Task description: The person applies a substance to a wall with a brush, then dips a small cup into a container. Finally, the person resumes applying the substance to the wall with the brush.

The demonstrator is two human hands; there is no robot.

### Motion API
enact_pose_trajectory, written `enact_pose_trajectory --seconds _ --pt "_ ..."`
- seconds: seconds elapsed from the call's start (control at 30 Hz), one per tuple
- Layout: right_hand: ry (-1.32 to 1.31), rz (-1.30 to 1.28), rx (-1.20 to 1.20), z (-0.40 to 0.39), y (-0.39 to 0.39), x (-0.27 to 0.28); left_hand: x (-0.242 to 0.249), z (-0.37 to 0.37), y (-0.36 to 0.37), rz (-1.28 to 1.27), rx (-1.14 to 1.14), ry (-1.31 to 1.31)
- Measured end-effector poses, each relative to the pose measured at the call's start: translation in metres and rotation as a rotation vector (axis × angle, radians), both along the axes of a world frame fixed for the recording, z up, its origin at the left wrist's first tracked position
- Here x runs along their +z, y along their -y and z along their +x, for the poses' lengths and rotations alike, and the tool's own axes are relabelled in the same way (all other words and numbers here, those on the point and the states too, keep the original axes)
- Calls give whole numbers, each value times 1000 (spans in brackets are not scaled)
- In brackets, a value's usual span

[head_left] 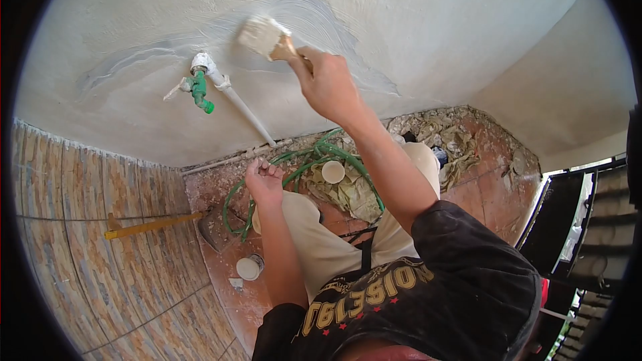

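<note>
My right hand (pixel 328 83) is wrapped round the wooden handle of a wide paintbrush (pixel 266 36). Its bristles are coated in off-white paint and lie against the wall (pixel 435 20), over a patch of wet, streaky strokes. Just left of the brush, a green tap (pixel 199 90) juts from a white pipe (pixel 244 113) that slants down to the floor. My left hand (pixel 265 182) hovers by my bent knee, fingers loosely curled and slightly apart, with nothing visible in it.
A green hose (pixel 291 156) coils on the debris-strewn floor, near a white cup (pixel 333 172) and crumpled sheets (pixel 354 197). A second tub (pixel 250 267) stands lower left. A yellow-handled tool (pixel 154 225) leans by the stone-patterned tiles (pixel 100 281). Dark metal bars (pixel 568 220) stand right.
</note>
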State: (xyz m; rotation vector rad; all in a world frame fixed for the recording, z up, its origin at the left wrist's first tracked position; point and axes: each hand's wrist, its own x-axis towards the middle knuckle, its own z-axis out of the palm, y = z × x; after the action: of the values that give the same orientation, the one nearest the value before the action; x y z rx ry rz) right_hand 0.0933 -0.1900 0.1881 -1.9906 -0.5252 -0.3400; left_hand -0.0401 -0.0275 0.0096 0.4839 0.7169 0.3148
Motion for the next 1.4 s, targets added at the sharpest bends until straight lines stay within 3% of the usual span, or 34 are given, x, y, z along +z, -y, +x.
enact_pose_trajectory --seconds 0.13,0.27,0.37,0.47,0.57,0.63,0.77,0.87,0.97,1.07,1.13,1.17,1.23,1.33,1.4 --pt "-7 18 33 9 -8 -40 -2 -2 -1 -21 -3 23" --pt "-381 -127 -204 20 44 -151 3 0 -2 -66 41 -27" --pt "-482 -289 -388 10 88 -221 1 -1 1 -60 21 -7" --pt "-479 -340 -355 13 89 -215 -1 3 -2 -33 -22 -6" --pt "-376 -181 -206 17 32 -115 1 3 1 -20 -22 -10" --pt "-147 10 -74 3 -7 -51 1 1 1 -10 -14 -5" --pt "4 154 96 -2 -52 -5 1 0 0 -11 -3 -13" --pt "-108 116 30 15 -41 -42 0 -2 -1 -23 -9 10" --pt "-202 -9 -148 21 15 -119 0 -1 -5 -58 7 9" --pt "-332 37 -515 28 81 -217 -4 -2 -1 -87 -13 3" --pt "-430 -75 -579 22 91 -229 -5 3 -2 -36 -51 -3" --pt "-515 -181 -623 24 96 -232 -5 3 0 -35 -67 -4" --pt "-510 -112 -512 27 73 -218 1 4 3 -30 -72 -31" --pt "-350 -113 -270 17 12 -149 1 2 1 -31 -62 -13" --pt "-239 28 -169 2 -15 -107 0 -1 2 -24 -72 -18"
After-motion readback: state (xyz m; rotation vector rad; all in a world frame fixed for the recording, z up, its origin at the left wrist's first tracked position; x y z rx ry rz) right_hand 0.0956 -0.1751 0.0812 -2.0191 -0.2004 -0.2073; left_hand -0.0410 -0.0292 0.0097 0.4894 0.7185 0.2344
